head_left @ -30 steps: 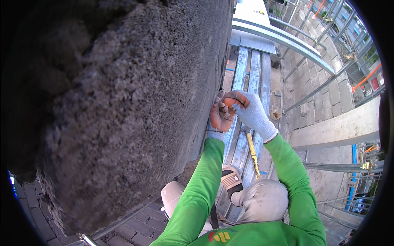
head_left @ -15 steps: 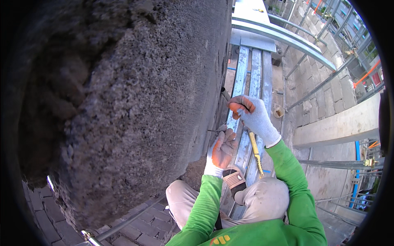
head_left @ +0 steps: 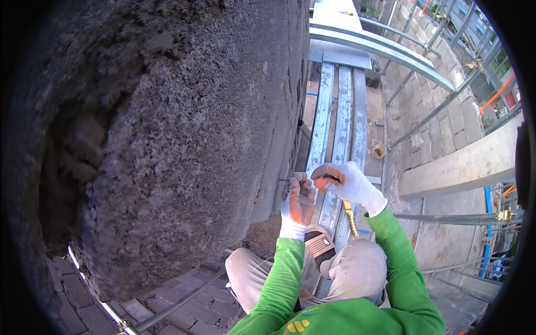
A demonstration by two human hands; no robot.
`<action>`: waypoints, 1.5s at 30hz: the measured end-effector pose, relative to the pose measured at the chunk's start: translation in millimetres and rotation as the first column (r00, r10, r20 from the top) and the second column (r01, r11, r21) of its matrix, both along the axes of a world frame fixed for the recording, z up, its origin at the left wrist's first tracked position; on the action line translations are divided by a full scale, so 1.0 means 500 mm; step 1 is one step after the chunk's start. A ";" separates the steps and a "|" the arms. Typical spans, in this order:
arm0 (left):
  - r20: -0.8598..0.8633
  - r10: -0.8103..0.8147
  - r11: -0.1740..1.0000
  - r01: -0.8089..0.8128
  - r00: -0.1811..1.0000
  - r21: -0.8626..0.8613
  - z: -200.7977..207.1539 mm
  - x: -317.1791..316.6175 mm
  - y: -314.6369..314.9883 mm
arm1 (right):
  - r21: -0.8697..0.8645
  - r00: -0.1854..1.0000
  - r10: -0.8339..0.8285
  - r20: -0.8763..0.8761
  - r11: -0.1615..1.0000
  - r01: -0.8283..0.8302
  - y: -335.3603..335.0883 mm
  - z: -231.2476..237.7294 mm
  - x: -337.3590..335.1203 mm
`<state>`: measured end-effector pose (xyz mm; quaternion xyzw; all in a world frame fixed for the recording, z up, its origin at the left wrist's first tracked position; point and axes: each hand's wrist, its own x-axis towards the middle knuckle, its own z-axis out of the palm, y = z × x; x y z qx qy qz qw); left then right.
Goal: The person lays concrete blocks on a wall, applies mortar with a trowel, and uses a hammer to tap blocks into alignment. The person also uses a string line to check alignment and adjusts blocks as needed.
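In the head view, the only one I have, I judge the step in hand to be fine two-handed fingertip work beside the rough wall (head_left: 184, 139). The left hand (head_left: 299, 204) is half-curled by one thin dark rod (head_left: 284, 179) jutting from the wall's edge — I can't tell whether it grips anything. The right hand (head_left: 350, 186) is closed in a pinch just beside it, its contents hidden from me. The next move, I'd say, calls for steady fingertips. I count two gloved hands, three long metal strips (head_left: 320, 123), one yellow-handled tool (head_left: 350, 220) — partly covered — and one small bucket (head_left: 378, 150).
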<state>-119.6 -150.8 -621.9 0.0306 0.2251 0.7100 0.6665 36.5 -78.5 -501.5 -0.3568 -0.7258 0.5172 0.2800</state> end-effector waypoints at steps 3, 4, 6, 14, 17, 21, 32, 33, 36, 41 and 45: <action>0.006 -0.046 0.993 0.045 0.999 0.109 0.003 -0.009 -0.001 | 0.371 0.954 -0.241 0.180 0.915 0.161 0.045 -0.022 -0.021; 0.012 -0.046 0.992 0.045 0.999 0.116 0.003 -0.011 -0.001 | 0.233 0.942 -0.294 0.163 0.939 0.253 0.064 -0.030 -0.039; 0.019 -0.046 0.993 0.043 0.999 0.107 0.002 -0.013 -0.003 | -0.095 0.898 -0.409 0.163 0.899 0.427 0.101 -0.041 -0.078; -0.038 -0.054 0.995 0.057 0.998 0.084 -0.012 -0.020 -0.009 | -0.646 0.912 -0.392 -0.123 0.729 0.226 0.170 -0.037 -0.129; 0.010 -0.051 0.997 0.050 0.999 0.050 -0.018 -0.019 -0.008 | -0.722 0.855 -0.419 -0.305 0.688 0.080 0.170 -0.048 -0.132; 0.056 -0.002 0.999 0.004 0.998 -0.043 -0.006 -0.005 -0.008 | -0.749 0.809 -0.485 -0.333 0.657 0.086 0.170 -0.064 -0.144; 0.266 0.125 0.992 -0.112 0.956 -0.065 0.028 0.019 -0.008 | -0.603 0.872 -0.401 -0.281 0.780 0.165 0.132 -0.064 -0.157; 0.186 0.138 0.988 -0.123 0.973 -0.090 0.025 0.018 -0.008 | -0.592 0.878 -0.403 -0.258 0.784 0.186 0.127 -0.062 -0.153; 0.043 0.108 0.991 -0.104 0.993 -0.087 0.017 0.007 -0.012 | -0.584 0.883 -0.410 -0.227 0.783 0.214 0.118 -0.055 -0.143; 0.020 0.042 0.996 -0.041 0.999 -0.076 0.010 -0.003 -0.019 | -0.580 0.885 -0.414 -0.212 0.782 0.226 0.115 -0.051 -0.150; 0.136 0.081 0.996 -0.075 0.987 -0.049 0.008 0.004 -0.011 | -0.574 0.883 -0.415 -0.220 0.787 0.227 0.117 -0.056 -0.155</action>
